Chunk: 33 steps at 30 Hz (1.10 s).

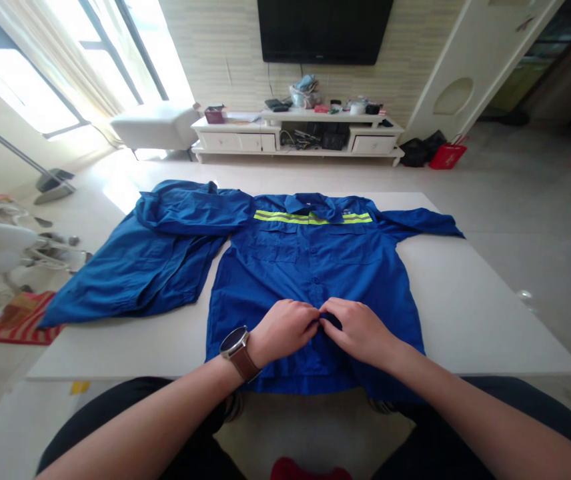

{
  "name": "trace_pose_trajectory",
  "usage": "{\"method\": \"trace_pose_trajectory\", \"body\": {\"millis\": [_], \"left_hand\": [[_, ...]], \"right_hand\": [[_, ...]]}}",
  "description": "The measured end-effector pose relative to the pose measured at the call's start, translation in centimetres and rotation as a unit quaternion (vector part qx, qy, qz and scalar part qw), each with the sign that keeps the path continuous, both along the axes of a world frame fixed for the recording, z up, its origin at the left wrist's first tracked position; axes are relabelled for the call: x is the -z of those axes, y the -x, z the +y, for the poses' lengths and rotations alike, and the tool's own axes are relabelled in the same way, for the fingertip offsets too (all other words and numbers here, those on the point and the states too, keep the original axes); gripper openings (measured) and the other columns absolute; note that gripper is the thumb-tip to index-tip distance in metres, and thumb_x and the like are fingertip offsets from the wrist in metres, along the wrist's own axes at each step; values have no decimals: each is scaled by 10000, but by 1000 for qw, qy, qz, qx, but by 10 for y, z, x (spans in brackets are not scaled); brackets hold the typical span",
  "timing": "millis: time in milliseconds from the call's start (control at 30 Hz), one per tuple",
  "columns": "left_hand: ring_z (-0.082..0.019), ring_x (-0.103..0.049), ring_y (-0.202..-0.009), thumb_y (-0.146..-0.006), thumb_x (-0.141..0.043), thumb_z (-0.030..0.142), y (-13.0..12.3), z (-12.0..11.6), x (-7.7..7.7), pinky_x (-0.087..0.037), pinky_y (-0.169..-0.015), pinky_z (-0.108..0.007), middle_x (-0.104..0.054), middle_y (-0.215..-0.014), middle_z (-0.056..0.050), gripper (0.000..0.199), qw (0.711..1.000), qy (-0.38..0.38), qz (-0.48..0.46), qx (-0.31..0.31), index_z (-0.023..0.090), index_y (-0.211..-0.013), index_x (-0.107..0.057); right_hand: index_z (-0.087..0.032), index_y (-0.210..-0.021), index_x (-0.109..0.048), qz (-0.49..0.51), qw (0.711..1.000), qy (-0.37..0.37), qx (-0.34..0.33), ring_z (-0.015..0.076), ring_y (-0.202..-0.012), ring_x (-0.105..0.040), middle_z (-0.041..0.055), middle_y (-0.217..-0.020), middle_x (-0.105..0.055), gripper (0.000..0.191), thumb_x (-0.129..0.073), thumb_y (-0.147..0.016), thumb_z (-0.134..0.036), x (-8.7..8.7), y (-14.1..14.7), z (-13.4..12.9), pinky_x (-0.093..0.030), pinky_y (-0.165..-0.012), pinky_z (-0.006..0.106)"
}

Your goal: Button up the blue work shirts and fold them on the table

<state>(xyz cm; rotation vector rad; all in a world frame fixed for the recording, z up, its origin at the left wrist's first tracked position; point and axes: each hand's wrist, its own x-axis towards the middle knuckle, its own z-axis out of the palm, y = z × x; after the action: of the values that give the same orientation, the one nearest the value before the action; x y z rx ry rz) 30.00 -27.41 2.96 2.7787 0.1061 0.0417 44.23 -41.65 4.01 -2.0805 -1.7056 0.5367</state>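
A blue work jacket [285, 280] with a yellow-green reflective stripe across the chest lies spread face up, its collar at the far side and its hem hanging over the near table edge. My left hand [288, 327], with a watch on the wrist, pinches the jacket's front placket low down. Meeting it fingertip to fingertip, my right hand [358, 330] also pinches the placket. Whatever button sits between the fingers is hidden. Above the hands, buttons show along the closed front. To the left, a second blue garment [155, 267] lies partly under the jacket's sleeve.
The white table [485, 320] carries both garments. Beyond it stand a white TV cabinet [240, 140] with various items, a white stool [155, 125] and a red bag [448, 155]. A striped red bag [18, 320] and white metal-armed fixtures [3, 237] are on the left.
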Motion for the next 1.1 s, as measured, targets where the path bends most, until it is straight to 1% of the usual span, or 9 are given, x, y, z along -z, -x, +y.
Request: {"method": "trace_pose_trajectory", "body": {"millis": [100,233,433,667,800,900,1000,1100], "left_hand": [[-199,-709,-780,-949,-566,224,-1,1,-1,-420,-655,-283,-746,-851,-40,157,1000,-3,1,-6,193,-836,-669],[-194,-709,-776,-944,-574,225,-1,1,-3,-409,-642,-280,-746,-844,-36,157,1000,-1,2,-8,194,-823,-669],[-196,-708,-778,-950,-565,228,-1,1,-3,-412,-651,-282,-745,-847,-28,151,1000,2,-3,-4,197,-850,-674],[-194,-707,-771,-959,-553,236,1,1,-2,-425,-665,-281,-745,-851,-29,161,1000,-2,0,-6,202,-857,-674],[-192,-706,-769,-961,-555,233,1,2,-3,-424,-659,-276,-742,-843,-23,161,1000,1,-5,-5,202,-844,-662],[-189,-703,-763,-962,-550,225,1,3,-4,-429,-664,-274,-741,-842,-25,166,1000,1,-3,-5,201,-838,-658],[-194,-707,-773,-963,-543,225,1,2,-5,-436,-671,-277,-744,-859,-33,167,1000,-2,4,-4,199,-851,-664],[-199,-711,-787,-966,-539,230,1,2,-6,-435,-667,-279,-747,-875,-38,162,1000,-4,7,-2,196,-879,-671]], "right_hand": [[-194,-1024,-699,23,1000,-8,-7,208,-959,-670,60,-1013,-719,183,-521,-1006,-232,2,-3,0,-453,-842,300],[-194,-1023,-700,38,999,-19,-14,213,-952,-670,62,-1021,-719,187,-517,-1006,-233,2,-5,-1,-462,-850,313],[-205,-986,-670,74,996,-43,6,201,-945,-669,40,-997,-721,105,-575,-942,-192,2,-4,0,-460,-842,295],[-206,-914,-648,50,998,-44,8,193,-881,-667,27,-933,-715,50,-598,-917,-209,1,-3,2,-434,-783,282],[-202,-906,-647,44,998,-54,4,193,-886,-665,33,-924,-710,56,-597,-922,-220,0,-3,3,-428,-789,278],[-203,-876,-642,43,998,-53,3,188,-856,-656,29,-891,-703,73,-591,-927,-216,1,-4,3,-418,-770,274],[-204,-848,-631,43,998,-48,-1,179,-818,-641,21,-857,-693,104,-574,-935,-205,1,-5,4,-407,-748,272],[-208,-857,-630,41,998,-45,5,178,-824,-644,18,-870,-700,104,-566,-938,-201,0,-5,4,-407,-756,271]]}}
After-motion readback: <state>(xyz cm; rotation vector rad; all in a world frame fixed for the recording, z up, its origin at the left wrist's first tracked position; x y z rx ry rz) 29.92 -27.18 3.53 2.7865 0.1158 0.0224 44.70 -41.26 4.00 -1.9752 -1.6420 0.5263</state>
